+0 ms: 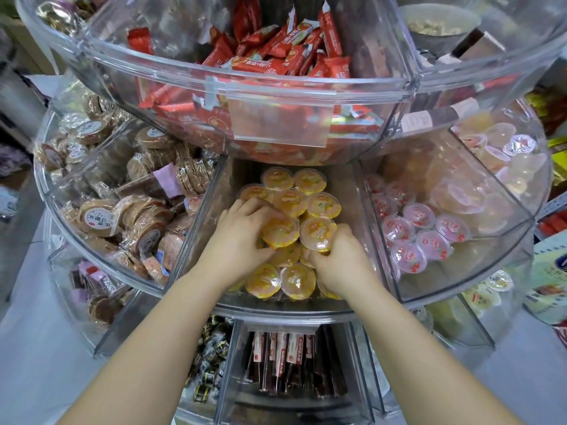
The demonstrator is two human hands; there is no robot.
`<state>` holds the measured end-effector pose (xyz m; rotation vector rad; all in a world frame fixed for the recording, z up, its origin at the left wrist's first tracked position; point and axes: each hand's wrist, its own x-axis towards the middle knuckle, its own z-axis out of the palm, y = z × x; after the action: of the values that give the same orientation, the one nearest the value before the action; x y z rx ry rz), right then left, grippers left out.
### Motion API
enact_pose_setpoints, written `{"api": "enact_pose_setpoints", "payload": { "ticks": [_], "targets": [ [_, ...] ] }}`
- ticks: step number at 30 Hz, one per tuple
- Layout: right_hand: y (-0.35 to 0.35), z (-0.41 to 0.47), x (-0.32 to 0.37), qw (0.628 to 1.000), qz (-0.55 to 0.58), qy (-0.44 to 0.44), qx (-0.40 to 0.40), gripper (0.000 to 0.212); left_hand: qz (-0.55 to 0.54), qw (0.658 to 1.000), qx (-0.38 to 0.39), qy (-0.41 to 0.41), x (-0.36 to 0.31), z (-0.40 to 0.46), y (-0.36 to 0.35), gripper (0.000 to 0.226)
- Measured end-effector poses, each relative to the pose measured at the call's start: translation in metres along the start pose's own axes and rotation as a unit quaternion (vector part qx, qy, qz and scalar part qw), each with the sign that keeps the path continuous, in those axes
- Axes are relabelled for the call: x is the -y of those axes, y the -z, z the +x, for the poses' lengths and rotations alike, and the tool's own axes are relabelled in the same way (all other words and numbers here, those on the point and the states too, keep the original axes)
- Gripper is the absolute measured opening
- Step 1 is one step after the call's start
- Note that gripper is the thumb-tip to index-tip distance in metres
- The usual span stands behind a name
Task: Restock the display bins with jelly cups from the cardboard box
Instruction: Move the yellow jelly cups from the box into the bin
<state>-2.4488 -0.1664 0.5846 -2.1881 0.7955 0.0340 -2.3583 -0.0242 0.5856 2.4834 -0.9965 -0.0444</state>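
Observation:
Both my hands are inside the middle clear display bin (285, 309), which holds several orange jelly cups. My left hand (242, 231) curls its fingers round one orange jelly cup (280, 231) at the centre of the pile. Just right of it, my right hand (340, 259) pinches the near rim of a second orange jelly cup (317, 233). More orange cups (297, 280) lie in front of my hands, and others (308, 180) sit further back under the upper tier. The cardboard box is not in view.
The upper tier bin (214, 78) of red wrapped snacks overhangs the back of the middle bin. Wrapped round cakes (101, 216) fill the left bin; pink jelly cups (420, 237) fill the right bin. Dark snack sticks (285, 360) stand in the tier below.

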Motion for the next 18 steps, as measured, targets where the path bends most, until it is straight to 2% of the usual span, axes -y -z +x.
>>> {"api": "enact_pose_setpoints", "payload": {
  "ticks": [4,7,9,12,14,16,18],
  "targets": [
    [-0.001,0.002,0.003,0.999,-0.034,-0.008,0.002,0.043,0.018,1.000,-0.007,0.005,-0.003,0.000,0.000,0.049],
    [0.005,-0.002,0.002,0.999,-0.023,-0.008,0.029,0.056,0.012,1.000,0.023,0.002,-0.004,-0.001,0.003,0.056],
    [0.013,-0.010,-0.001,0.999,-0.013,0.010,0.041,0.064,-0.036,0.999,0.016,-0.001,-0.004,-0.006,0.010,0.058],
    [0.026,-0.033,-0.005,0.997,-0.036,0.059,0.040,0.088,-0.141,0.988,-0.057,0.001,-0.006,-0.023,0.025,0.045],
    [0.032,-0.048,-0.004,0.990,-0.058,0.126,0.003,0.082,-0.221,0.969,-0.105,0.023,-0.006,-0.042,0.034,0.037],
    [0.031,-0.060,0.005,0.977,-0.073,0.195,-0.041,0.062,-0.289,0.945,-0.146,0.053,-0.003,-0.066,0.040,0.034],
    [0.022,-0.070,0.023,0.960,-0.068,0.267,-0.043,0.045,-0.329,0.920,-0.193,0.087,0.002,-0.094,0.043,0.028]
  ]
}}
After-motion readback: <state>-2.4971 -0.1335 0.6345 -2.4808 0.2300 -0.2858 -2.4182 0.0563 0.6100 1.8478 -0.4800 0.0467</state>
